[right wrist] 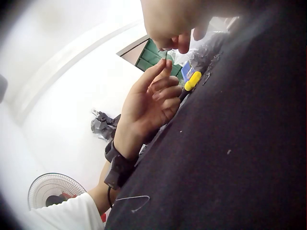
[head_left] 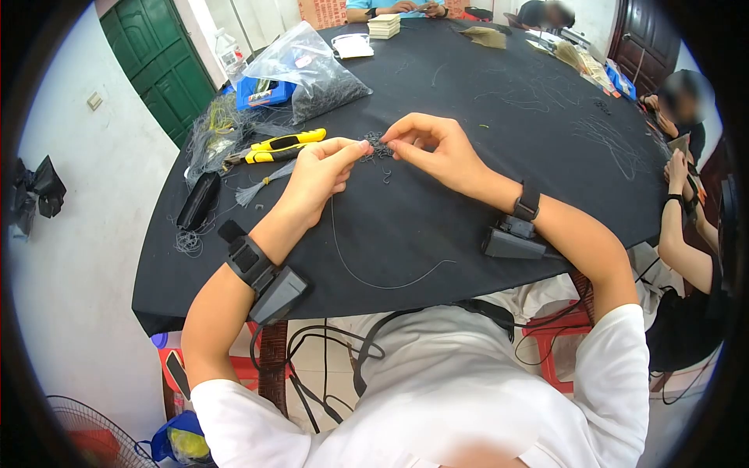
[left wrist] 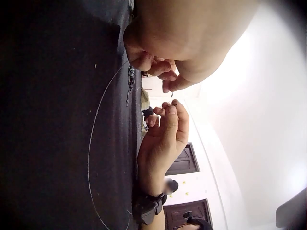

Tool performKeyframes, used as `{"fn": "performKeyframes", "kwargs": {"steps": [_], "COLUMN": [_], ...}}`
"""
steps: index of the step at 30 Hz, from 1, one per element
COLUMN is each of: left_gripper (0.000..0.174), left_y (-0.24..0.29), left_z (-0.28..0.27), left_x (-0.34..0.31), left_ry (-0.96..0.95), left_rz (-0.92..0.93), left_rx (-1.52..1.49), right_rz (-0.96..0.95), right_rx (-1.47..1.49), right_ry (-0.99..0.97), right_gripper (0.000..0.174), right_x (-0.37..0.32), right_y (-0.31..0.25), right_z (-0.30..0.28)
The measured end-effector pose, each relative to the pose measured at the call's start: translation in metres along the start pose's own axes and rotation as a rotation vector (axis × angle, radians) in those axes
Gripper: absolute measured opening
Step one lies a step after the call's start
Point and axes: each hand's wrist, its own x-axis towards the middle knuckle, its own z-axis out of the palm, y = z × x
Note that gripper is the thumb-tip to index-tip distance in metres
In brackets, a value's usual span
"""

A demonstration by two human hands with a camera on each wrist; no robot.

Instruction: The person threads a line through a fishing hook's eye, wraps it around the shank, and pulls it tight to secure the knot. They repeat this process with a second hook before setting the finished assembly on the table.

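My left hand [head_left: 318, 173] pinches a small dark fish hook [left wrist: 172, 94] between thumb and forefinger. A thin fishing line [head_left: 349, 269] trails from under this hand and curves across the black cloth. My right hand [head_left: 438, 152] faces it at close range, thumb and forefinger tips drawn together on a tiny dark thing whose kind I cannot tell. Behind and between the fingertips lies a pile of dark hooks [head_left: 378, 145]; a loose hook [head_left: 386, 178] lies just in front. In the right wrist view the left hand [right wrist: 148, 98] is beneath the right hand [right wrist: 175, 24].
Left of my hands lie yellow-handled pliers [head_left: 269, 156], a yellow cutter [head_left: 289, 140], a bundle of line [head_left: 265, 184] and a black case [head_left: 200, 200]. Farther back are a clear bag [head_left: 331, 90] of dark pieces and a blue container [head_left: 264, 93]. People sit around the table [head_left: 515, 210].
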Motion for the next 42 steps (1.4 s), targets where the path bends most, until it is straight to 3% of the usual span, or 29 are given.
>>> {"fn": "performKeyframes", "kwargs": {"steps": [5, 20, 29, 32, 42], "left_gripper": [0.017, 0.016, 0.017, 0.016, 0.016], "left_y": [-0.001, -0.002, 0.001, 0.003, 0.001], "left_z": [0.000, 0.001, 0.004, 0.006, 0.005], "left_x": [0.001, 0.000, -0.002, -0.003, -0.002], "left_ry": [-0.013, -0.153, -0.128, -0.123, -0.118], "left_rz": [-0.005, -0.005, 0.024, 0.039, 0.063], "left_rx": [0.004, -0.019, 0.018, 0.037, 0.021], "right_rz": [0.055, -0.086, 0.051, 0.128, 0.143], "right_rx": [0.055, -0.061, 0.130, 0.065, 0.063], "right_ry": [-0.061, -0.075, 0.018, -0.126, -0.136], "right_gripper": [0.015, 0.011, 0.017, 0.019, 0.017], "right_x": [-0.002, -0.001, -0.001, -0.002, -0.003], "right_y": [-0.004, -0.003, -0.001, -0.002, -0.008], "right_z": [-0.004, -0.004, 0.002, -0.004, -0.001]}}
